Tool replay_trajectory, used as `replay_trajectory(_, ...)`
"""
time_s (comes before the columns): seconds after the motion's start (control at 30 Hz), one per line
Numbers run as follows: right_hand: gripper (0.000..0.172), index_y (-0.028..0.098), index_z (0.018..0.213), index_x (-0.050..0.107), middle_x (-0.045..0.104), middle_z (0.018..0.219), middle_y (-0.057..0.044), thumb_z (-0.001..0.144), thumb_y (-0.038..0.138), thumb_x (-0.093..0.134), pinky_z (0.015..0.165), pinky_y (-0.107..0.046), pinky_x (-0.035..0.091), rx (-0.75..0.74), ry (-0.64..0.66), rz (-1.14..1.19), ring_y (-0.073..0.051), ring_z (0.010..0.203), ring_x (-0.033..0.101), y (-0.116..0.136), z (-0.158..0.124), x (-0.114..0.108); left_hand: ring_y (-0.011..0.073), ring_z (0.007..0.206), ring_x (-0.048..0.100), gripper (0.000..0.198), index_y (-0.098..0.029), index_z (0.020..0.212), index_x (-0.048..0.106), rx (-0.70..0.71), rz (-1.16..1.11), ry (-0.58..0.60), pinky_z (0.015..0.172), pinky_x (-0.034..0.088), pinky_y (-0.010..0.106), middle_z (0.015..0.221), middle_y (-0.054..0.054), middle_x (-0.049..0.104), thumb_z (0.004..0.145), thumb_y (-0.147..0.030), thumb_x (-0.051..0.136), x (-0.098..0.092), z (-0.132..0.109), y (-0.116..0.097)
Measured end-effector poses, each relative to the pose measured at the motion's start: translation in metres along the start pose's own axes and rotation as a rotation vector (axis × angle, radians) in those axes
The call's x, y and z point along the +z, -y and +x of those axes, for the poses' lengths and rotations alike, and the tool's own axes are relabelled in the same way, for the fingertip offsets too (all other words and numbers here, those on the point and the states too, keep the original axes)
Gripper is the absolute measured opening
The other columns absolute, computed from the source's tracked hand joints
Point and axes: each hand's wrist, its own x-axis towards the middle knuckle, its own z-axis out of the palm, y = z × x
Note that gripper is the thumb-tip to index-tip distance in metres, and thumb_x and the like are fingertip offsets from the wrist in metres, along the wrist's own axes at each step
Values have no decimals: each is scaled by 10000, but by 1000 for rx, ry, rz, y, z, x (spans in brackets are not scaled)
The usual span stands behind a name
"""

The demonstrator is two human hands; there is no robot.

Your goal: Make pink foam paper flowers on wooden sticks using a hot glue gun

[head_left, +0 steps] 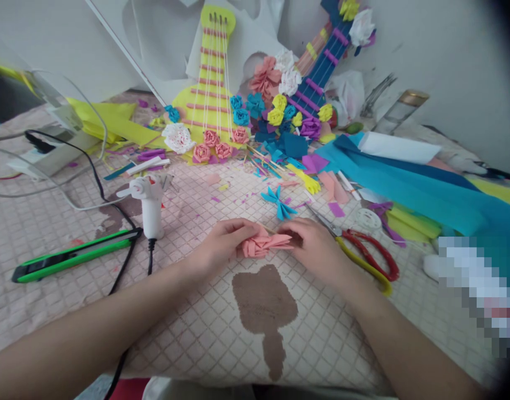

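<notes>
Between both hands is a pink folded paper flower (261, 245), partly rolled, with pointed petal ends facing right. My left hand (232, 236) is closed around its left side. My right hand (307, 239) pinches the pointed end, its fingertips partly hidden. A thin wooden stick (270, 229) shows just behind the flower. Beyond the hands lies a blue cut-paper piece with splayed points (279, 203). Scissors with red and yellow handles (369, 255) rest beside my right forearm.
A white glue gun (150, 205) stands at left, its black cord trailing near a green box cutter (78, 255). At the back lean a yellow paper guitar (209, 100) and a blue one (321, 72) with paper flowers. Blue paper sheets (409, 178) and scraps cover the right.
</notes>
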Motion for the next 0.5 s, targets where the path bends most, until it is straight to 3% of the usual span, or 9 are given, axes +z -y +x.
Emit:
replay_trajectory(0.3,96,189,871,547,638,805,-53,850,227,461,658,-325,432,146,-113,100,-191,728,590,1,-1,-9,92,596,616,34,-89,707,666,-98,-98,-9,605,513,202,693,36,674,697,-115,686,5,-1,-7)
replay_trajectory(0.5,132,199,867,542,606,789,-23,871,312,475,619,-260,438,18,-244,255,-143,705,567,1,-4,-26,91,627,619,58,-91,709,672,-65,-111,-32,642,509,190,712,33,676,661,-105,703,5,-1,-8)
